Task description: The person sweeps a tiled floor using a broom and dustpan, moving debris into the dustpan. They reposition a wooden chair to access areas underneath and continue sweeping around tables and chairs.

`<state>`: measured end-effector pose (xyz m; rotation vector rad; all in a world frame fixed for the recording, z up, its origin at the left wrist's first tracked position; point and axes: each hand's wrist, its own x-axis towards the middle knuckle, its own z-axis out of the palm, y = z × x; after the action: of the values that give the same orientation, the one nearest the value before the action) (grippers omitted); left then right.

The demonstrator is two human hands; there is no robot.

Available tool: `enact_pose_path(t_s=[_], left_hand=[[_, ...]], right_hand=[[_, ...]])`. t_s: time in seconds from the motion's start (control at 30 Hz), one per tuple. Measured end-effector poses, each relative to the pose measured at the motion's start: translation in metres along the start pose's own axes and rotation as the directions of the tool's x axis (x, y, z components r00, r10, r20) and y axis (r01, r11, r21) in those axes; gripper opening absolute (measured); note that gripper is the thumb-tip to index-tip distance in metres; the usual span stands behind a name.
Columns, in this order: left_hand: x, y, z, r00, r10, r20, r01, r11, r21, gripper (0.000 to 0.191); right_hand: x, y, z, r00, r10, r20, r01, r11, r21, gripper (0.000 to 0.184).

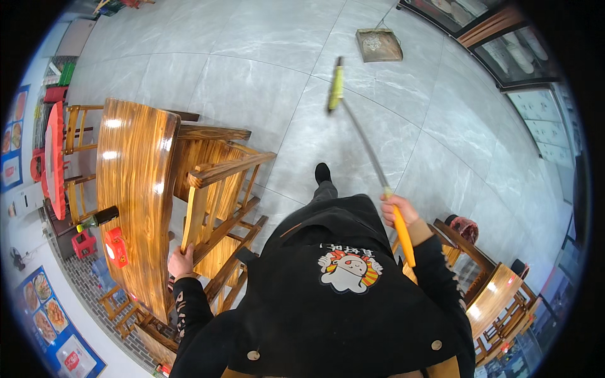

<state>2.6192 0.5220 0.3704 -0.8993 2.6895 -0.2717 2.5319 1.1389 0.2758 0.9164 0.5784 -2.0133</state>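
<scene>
My right hand (400,212) is closed around the orange grip of a long-handled broom (366,137), right of my black apron. Its yellow-green head, with dark bristles, points away from me over the grey tiles; whether it touches them I cannot tell. Beyond it lies a metal long-handled dustpan (379,46) with pale debris inside. My left hand (182,261) is on the end of the back of a wooden chair (220,189), its fingers around the top rail. That chair stands beside a wooden table (137,189).
On the table are a dark bottle (98,219) and a red tissue box (116,247). Another wooden chair (231,269) stands close by my left side. Glass-fronted cabinets (517,54) line the upper right. A second wooden table (495,297) with stools is at the lower right.
</scene>
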Motion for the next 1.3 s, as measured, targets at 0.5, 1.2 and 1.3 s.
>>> enact_pose_path(t_s=[0.5,1.2,1.3], left_hand=[[0.068,0.072,-0.065,0.967,0.158,-0.198,-0.251,0.706,-0.663,0.013],[0.137,0.775,-0.213,0.160,0.955,-0.252,-0.960,0.091,-0.264,0.029],[0.154,0.876,-0.216,-0.015,0.966,-0.257,-0.984,-0.059,-0.165,0.035]], right_hand=[[-0.015,-0.149,-0.137,0.993,-0.069,0.096,0.031,0.936,0.351,0.026],[-0.110,-0.244,-0.075,0.835,-0.382,-0.395,0.378,0.921,-0.093,0.020],[-0.099,-0.259,-0.091,0.725,-0.486,-0.488,0.363,0.872,-0.329,0.017]])
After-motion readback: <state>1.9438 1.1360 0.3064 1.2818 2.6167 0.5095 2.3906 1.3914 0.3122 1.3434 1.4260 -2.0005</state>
